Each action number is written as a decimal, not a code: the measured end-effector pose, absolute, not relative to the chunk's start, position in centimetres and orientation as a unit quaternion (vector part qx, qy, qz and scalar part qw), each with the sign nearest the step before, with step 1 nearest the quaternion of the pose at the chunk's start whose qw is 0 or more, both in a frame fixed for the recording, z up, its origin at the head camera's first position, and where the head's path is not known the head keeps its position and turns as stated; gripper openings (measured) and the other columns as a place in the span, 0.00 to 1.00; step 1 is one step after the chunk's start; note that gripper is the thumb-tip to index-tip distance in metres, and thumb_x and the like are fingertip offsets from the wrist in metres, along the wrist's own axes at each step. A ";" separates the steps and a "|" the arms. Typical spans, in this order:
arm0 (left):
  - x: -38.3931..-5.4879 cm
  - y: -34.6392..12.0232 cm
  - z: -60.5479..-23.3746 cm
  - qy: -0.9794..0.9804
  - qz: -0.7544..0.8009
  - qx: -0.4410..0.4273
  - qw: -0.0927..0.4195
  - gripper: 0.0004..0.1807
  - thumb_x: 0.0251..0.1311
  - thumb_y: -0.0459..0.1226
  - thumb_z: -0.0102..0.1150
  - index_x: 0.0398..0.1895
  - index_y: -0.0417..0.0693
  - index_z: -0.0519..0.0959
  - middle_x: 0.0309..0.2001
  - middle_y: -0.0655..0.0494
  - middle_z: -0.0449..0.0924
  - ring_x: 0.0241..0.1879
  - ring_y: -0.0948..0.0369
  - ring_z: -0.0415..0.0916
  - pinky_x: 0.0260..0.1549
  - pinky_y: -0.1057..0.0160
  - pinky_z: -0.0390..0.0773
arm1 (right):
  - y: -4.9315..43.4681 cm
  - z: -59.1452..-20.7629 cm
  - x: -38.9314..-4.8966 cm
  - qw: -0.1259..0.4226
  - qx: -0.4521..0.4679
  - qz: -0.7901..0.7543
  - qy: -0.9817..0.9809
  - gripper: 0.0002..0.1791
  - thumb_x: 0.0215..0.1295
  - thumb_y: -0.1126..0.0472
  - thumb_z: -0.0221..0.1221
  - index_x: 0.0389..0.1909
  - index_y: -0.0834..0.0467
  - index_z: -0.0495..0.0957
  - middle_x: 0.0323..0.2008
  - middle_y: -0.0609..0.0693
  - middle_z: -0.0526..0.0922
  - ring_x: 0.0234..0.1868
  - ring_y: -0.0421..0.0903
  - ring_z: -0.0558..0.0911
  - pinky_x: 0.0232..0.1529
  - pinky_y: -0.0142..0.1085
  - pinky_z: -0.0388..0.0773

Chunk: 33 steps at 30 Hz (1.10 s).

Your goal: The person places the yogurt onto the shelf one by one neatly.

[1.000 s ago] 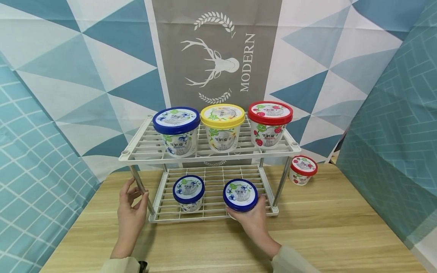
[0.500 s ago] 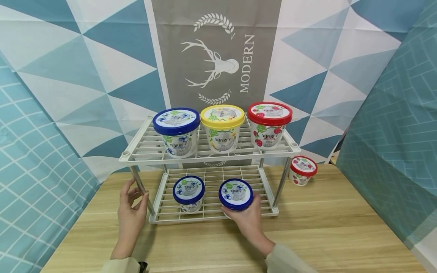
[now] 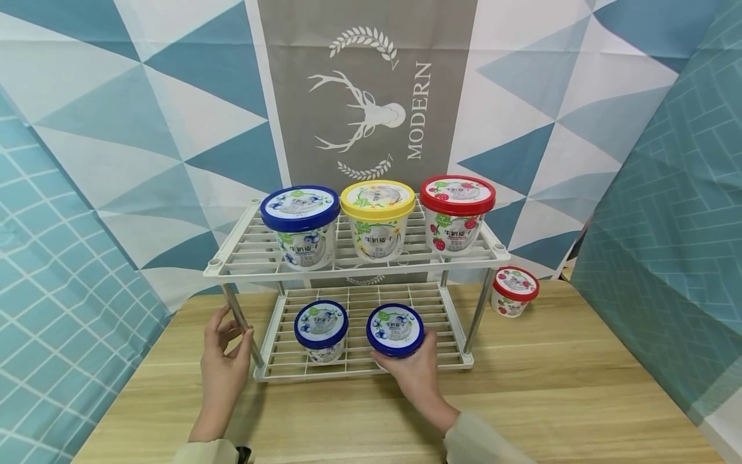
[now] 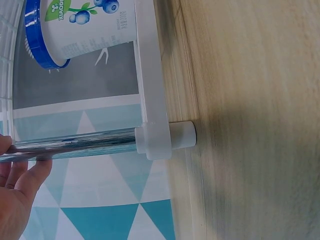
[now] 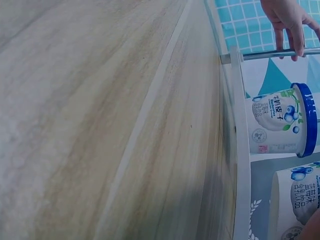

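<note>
In the head view my right hand (image 3: 414, 374) grips a small blueberry tub (image 3: 395, 330) with a blue lid, over the front of the white rack's lower shelf (image 3: 362, 370). The right wrist view shows this tub (image 5: 295, 200) a little above the shelf bars. To its left, a second blue-lidded tub (image 3: 321, 330) stands on that shelf. My left hand (image 3: 225, 361) holds the rack's front left metal post (image 3: 234, 306), with fingers and thumb on either side of it in the left wrist view (image 4: 75, 145).
Larger tubs stand on the upper shelf (image 3: 272, 265): blue-lidded (image 3: 301, 225), yellow-lidded (image 3: 378, 219) and red-lidded (image 3: 456, 212). A small red-lidded tub (image 3: 514, 291) sits on the wooden table (image 3: 556, 386) right of the rack. A patterned cloth (image 3: 371, 96) hangs behind.
My right hand has moved a little left with the blueberry tub, closer to the other small blue-lidded one. My left hand has stayed on the post.
</note>
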<state>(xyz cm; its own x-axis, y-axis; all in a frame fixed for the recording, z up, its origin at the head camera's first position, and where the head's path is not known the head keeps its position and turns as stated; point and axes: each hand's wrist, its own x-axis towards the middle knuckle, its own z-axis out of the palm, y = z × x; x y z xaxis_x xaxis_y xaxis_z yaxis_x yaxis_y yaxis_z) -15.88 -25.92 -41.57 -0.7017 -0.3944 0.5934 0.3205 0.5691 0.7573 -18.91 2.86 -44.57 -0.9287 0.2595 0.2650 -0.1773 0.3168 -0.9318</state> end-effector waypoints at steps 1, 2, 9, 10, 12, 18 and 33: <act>-15.9 -25.9 -41.6 -0.798 -0.463 0.024 0.386 0.35 0.58 0.23 0.56 0.68 0.50 0.59 0.41 0.76 0.68 0.42 0.85 0.69 0.38 0.90 0.70 | 2.8 -44.6 -18.9 0.188 -0.026 0.585 -0.789 0.53 0.26 0.55 0.80 0.55 0.64 0.60 0.51 0.60 0.71 0.55 0.56 0.73 0.60 0.51 0.71; -15.9 -25.9 -41.6 -0.797 -0.463 0.025 0.386 0.35 0.57 0.23 0.56 0.68 0.50 0.59 0.41 0.76 0.68 0.42 0.85 0.69 0.38 0.90 0.70 | 2.8 -44.6 -19.0 0.188 -0.026 0.585 -0.788 0.53 0.26 0.55 0.80 0.55 0.64 0.60 0.52 0.60 0.71 0.55 0.56 0.73 0.61 0.51 0.70; -15.9 -25.9 -41.6 -0.799 -0.461 0.026 0.386 0.36 0.57 0.22 0.56 0.68 0.50 0.59 0.41 0.77 0.68 0.42 0.86 0.69 0.38 0.90 0.70 | 2.3 -44.5 -19.1 0.187 -0.031 0.591 -0.784 0.55 0.25 0.55 0.80 0.56 0.65 0.59 0.53 0.61 0.71 0.56 0.58 0.73 0.61 0.52 0.70; -15.9 -25.9 -41.6 -0.799 -0.460 0.027 0.387 0.36 0.57 0.22 0.56 0.68 0.50 0.59 0.41 0.77 0.68 0.42 0.86 0.69 0.38 0.90 0.70 | 2.3 -44.5 -19.1 0.185 -0.033 0.592 -0.784 0.55 0.25 0.55 0.80 0.56 0.65 0.59 0.53 0.61 0.70 0.56 0.58 0.72 0.62 0.52 0.70; -15.9 -26.0 -41.7 -0.799 -0.459 0.027 0.387 0.36 0.57 0.22 0.56 0.68 0.50 0.59 0.41 0.77 0.68 0.41 0.86 0.69 0.38 0.90 0.70 | 2.2 -44.5 -19.1 0.184 -0.033 0.592 -0.784 0.55 0.25 0.55 0.80 0.57 0.64 0.59 0.53 0.61 0.70 0.56 0.58 0.72 0.62 0.53 0.70; -15.9 -25.9 -41.6 -0.803 -0.454 0.027 0.386 0.36 0.56 0.22 0.56 0.68 0.49 0.59 0.41 0.75 0.68 0.42 0.86 0.68 0.38 0.90 0.70 | 1.9 -44.5 -19.2 0.180 -0.029 0.591 -0.786 0.55 0.27 0.56 0.80 0.58 0.64 0.58 0.54 0.61 0.69 0.57 0.58 0.71 0.62 0.54 0.69; -15.8 -25.9 -41.4 -0.804 -0.458 0.026 0.380 0.36 0.57 0.22 0.55 0.68 0.50 0.57 0.42 0.55 0.73 0.41 0.87 0.67 0.38 0.90 0.70 | 1.1 -44.5 -19.7 0.183 -0.023 0.605 -0.775 0.56 0.27 0.53 0.80 0.59 0.64 0.58 0.54 0.59 0.70 0.57 0.56 0.72 0.62 0.52 0.70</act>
